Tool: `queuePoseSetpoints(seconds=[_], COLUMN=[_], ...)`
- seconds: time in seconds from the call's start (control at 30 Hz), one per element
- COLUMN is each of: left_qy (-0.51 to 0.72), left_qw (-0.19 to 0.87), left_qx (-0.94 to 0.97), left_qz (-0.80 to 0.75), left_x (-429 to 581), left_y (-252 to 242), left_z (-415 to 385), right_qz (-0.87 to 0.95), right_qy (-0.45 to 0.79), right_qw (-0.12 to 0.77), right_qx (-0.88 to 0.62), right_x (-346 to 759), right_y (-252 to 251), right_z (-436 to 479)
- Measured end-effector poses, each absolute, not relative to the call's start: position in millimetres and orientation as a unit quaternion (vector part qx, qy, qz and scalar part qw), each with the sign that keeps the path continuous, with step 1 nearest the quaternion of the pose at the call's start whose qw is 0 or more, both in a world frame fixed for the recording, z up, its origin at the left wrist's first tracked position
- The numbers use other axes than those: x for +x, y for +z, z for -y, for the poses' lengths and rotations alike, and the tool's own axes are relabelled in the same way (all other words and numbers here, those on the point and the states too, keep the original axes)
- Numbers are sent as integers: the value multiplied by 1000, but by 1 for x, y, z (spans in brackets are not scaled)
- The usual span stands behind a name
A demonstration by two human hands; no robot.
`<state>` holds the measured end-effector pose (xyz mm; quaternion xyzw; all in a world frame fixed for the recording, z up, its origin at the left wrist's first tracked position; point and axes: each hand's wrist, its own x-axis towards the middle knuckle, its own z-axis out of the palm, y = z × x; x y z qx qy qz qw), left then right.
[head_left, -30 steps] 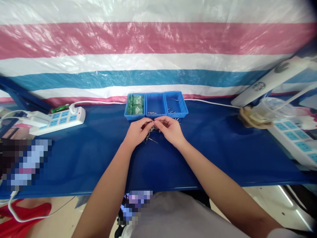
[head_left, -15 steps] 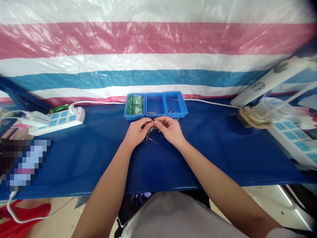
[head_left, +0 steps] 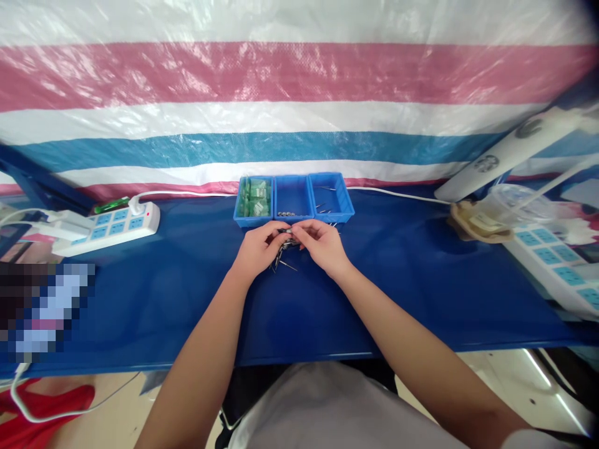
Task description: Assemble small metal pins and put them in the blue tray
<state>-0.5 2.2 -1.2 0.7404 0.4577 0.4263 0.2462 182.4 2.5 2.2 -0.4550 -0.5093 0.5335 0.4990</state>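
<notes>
While the head view looks down at the blue desk (head_left: 299,324), the left hand (head_left: 255,249) and right hand (head_left: 324,247) pinch a tiny piece (head_left: 287,231) between their fingertips. It is right by a pile of thin metal sticks (head_left: 279,254). Three blue bins (head_left: 292,192) stand just behind the hands.

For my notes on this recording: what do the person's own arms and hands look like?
The left grip and right grip are ungloved hands. Both forearms are bare, with nothing visibly worn at the wrists. A pale grey sleeve edge shows near the right elbow; the top is grey.
</notes>
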Motion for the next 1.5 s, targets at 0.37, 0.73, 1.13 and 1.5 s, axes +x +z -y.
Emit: queuePoseSetpoints(seconds=[0.37, 0.73, 1.13, 1.5], left_qy=[429, 402, 422, 414], left_qw=[252, 249, 250, 262], left_qx=[736, 748, 742, 743], left_qz=[-459, -466, -457, -457], left_x=[1, -2, -1, -2], left_y=[-2, 1, -3, -2], left_z=[-1, -2, -3, -1], right_qz=[506, 514, 505, 502], right_qy=[531, 539, 538, 541], right_qw=[502, 504, 496, 502], right_qx=[-458, -437, -459, -452], right_x=[183, 182, 183, 182], right_y=[3, 1, 0, 2], right_z=[-3, -2, -3, -3])
